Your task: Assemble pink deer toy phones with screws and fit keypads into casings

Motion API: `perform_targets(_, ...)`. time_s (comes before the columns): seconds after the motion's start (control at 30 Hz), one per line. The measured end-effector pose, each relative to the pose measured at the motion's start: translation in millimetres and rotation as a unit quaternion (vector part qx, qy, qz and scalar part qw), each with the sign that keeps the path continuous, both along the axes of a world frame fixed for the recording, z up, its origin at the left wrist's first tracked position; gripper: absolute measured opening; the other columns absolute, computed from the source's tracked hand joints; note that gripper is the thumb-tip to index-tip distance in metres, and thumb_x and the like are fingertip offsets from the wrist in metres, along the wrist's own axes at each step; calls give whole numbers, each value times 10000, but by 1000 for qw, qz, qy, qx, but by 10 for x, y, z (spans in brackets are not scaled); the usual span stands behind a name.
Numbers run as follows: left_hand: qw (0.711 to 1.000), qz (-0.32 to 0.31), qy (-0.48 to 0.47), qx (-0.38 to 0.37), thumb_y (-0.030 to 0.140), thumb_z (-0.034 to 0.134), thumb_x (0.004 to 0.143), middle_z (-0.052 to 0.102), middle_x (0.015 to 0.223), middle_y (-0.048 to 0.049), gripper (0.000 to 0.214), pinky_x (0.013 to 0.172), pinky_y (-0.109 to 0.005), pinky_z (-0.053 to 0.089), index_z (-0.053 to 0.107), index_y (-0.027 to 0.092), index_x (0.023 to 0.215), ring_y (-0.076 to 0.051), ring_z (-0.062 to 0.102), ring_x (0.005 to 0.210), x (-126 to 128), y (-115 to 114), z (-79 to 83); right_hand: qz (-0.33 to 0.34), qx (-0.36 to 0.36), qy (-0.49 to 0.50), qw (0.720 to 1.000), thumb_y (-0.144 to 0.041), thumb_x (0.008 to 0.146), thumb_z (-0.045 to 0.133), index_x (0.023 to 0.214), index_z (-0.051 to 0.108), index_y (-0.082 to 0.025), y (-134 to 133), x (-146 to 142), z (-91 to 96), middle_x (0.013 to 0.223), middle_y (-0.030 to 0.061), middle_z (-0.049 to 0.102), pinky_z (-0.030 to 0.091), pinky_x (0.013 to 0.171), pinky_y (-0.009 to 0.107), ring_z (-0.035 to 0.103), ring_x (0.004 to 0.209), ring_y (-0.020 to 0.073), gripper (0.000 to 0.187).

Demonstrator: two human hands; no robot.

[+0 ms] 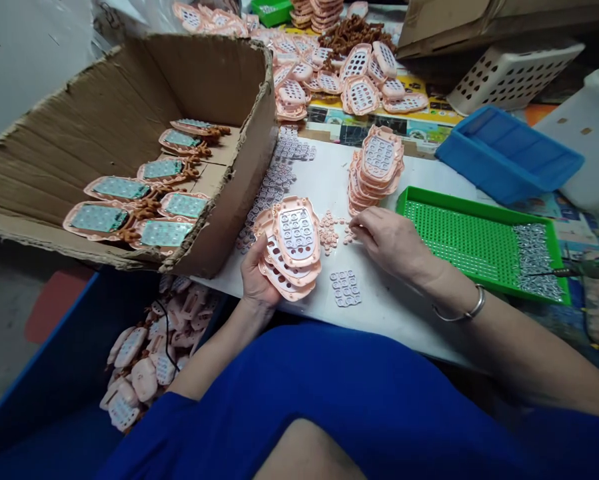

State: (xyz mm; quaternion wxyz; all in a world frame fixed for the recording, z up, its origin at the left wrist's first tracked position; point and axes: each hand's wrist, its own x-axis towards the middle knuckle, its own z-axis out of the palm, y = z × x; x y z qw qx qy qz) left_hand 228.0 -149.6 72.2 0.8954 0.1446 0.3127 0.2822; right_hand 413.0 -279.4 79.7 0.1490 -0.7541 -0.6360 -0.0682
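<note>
My left hand (260, 277) is closed round a small stack of pink plastic shells (290, 285). In the top shell lies a pale keypad sheet (298, 233). At the right of a little heap of small pink pieces (328, 232), my right hand (392, 243) has thumb and fingertips pressed together; whatever is between them is too small to name. A loose keypad sheet (346, 288) rests on the white tabletop (394, 313) between my hands. Beyond my right hand stands a taller stack of pink shells (376, 167), its top one also bearing a keypad sheet.
At left, a cardboard box (224, 193) holds several shells with green boards. Below it, a blue bin (54, 347) contains pink assemblies. A green tray (459, 233) with screws (538, 260), a screwdriver (586, 268) and a blue container (509, 153) lie right. More shells (360, 93) crowd the back.
</note>
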Motion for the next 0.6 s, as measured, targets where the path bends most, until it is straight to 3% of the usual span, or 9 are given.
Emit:
perform_targets(0.3,1000,12,3,-11,331,542,868,791,1020,-55,382,1083,-467,484,710,241,1199,-302,607,1268,22,-27,50,2,-113,-66,991,-161,924,500,855,708,-191,62,-33,28,787,91,657,360,584,318,561,727,216,222)
perform_targets(0.47,1000,12,7,-6,340,584,854,787,1037,-52,365,1093,-474,471,717,251,1182,-305,606,1268,34,-48,69,29,-191,-51,980,-172,897,535,833,671,-164,171,24,63,808,98,647,343,583,316,549,714,204,150)
perform_targets(0.6,1000,13,8,-5,316,534,874,788,1046,-65,389,1085,-459,482,693,221,1216,-298,628,1241,35,-52,59,51,-191,-18,980,-143,852,596,816,637,-153,157,46,61,780,86,644,374,607,308,559,705,189,55)
